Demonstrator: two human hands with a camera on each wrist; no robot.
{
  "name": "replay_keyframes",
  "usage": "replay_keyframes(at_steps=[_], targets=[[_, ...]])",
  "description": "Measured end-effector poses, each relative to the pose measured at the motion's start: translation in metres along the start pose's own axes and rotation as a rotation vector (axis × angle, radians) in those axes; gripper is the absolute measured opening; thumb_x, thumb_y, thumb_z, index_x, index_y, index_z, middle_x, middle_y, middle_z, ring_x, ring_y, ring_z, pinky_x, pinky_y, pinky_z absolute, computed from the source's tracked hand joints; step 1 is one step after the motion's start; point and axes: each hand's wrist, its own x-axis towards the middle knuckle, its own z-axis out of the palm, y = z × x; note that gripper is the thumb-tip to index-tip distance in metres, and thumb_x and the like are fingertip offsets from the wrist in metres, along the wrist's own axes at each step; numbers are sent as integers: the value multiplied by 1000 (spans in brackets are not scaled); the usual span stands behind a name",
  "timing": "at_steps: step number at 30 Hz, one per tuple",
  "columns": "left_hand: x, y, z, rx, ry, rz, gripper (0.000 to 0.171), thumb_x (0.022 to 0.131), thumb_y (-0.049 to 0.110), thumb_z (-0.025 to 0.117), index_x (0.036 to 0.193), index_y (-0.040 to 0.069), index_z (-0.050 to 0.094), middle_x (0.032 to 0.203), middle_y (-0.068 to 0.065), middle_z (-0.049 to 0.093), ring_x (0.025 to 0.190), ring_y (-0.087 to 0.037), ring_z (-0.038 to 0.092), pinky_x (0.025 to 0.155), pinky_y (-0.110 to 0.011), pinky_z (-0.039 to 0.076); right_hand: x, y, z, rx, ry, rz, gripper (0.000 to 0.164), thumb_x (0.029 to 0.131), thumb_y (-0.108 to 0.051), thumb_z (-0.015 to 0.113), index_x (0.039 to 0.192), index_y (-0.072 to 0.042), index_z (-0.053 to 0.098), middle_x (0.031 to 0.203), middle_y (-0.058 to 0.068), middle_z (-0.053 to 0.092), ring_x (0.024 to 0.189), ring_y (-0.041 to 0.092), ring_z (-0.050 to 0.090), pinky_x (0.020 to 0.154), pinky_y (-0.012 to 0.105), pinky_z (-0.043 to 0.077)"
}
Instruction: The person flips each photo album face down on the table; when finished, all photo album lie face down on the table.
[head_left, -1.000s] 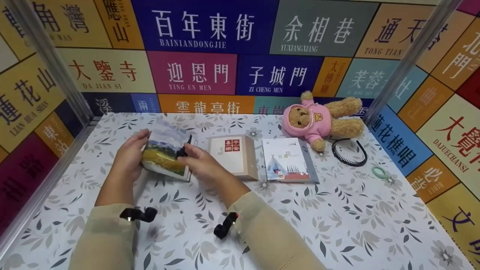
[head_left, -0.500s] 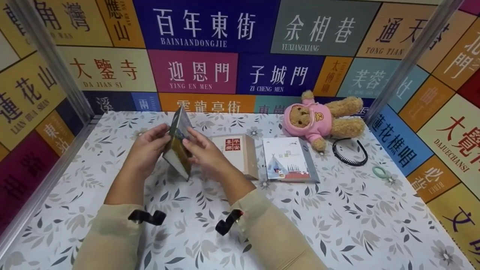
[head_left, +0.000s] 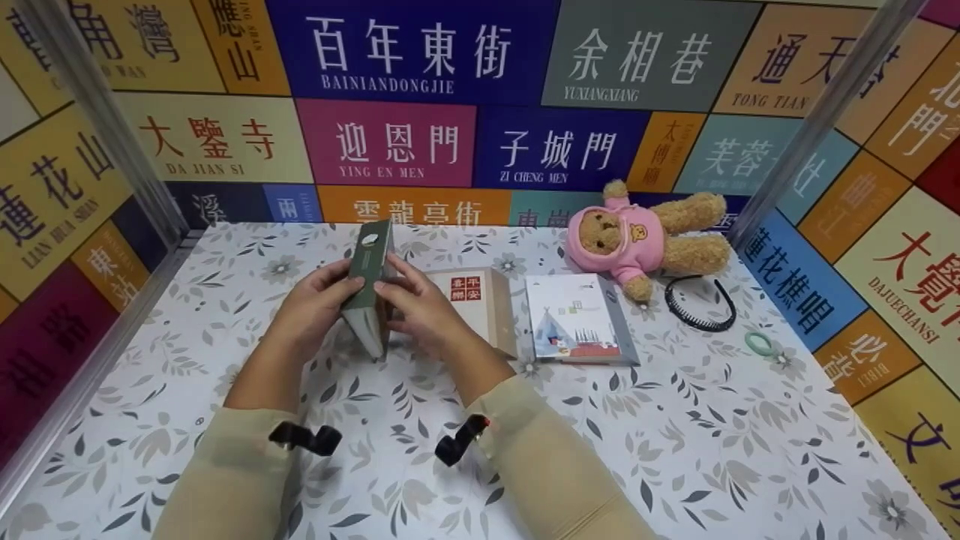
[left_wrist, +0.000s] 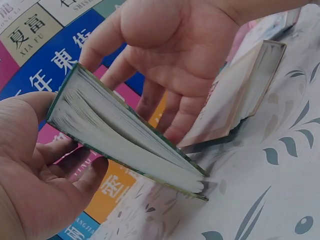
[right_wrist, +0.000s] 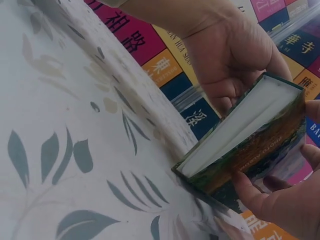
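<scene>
In the head view a small photo album (head_left: 367,262) with a green spine is held upright, spine up and its page edges low over the tabletop. My left hand (head_left: 309,304) grips its left cover, thumb near the spine. On the other side, my right hand (head_left: 426,309) holds the right cover, thumb also by the spine. The left wrist view looks at the end of the album (left_wrist: 120,132), its pages slightly parted between the covers. A painted landscape cover with lettering shows on the album (right_wrist: 260,150) in the right wrist view, with right-hand fingers against it.
Right of the hands lie a beige book (head_left: 480,319) with red squares and a white book (head_left: 574,319) with a tent picture. Farther right are a teddy bear (head_left: 637,240) in pink, a black headband (head_left: 701,328) and a green ring (head_left: 759,345). Lettered panels (head_left: 397,142) wall the back.
The album has turned from its landscape cover facing up to standing with its spine up. Both hands have shifted to its two sides, the left one moving rightward.
</scene>
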Motion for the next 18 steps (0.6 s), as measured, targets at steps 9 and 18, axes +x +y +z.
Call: replay_keyframes(at_steps=[9, 18], targets=[[-2, 3, -4, 31, 51, -6, 60, 110, 32, 58, 164, 10, 44, 171, -9, 44, 156, -24, 46, 131, -41, 37, 3, 5, 4, 64, 25, -23, 65, 104, -14, 66, 164, -27, 45, 158, 13, 56, 134, 30, 67, 116, 54, 54], [7, -18, -27, 131, 53, -210, 71, 115, 51, 32, 168, 5, 31, 179, -11, 26, 166, -35, 26, 136, -48, 27, 5, 0, -4, 61, 176, -54, 62, 90, 8, 71, 149, -9, 63, 147, 14, 67, 127, 25, 72, 115, 41, 55]])
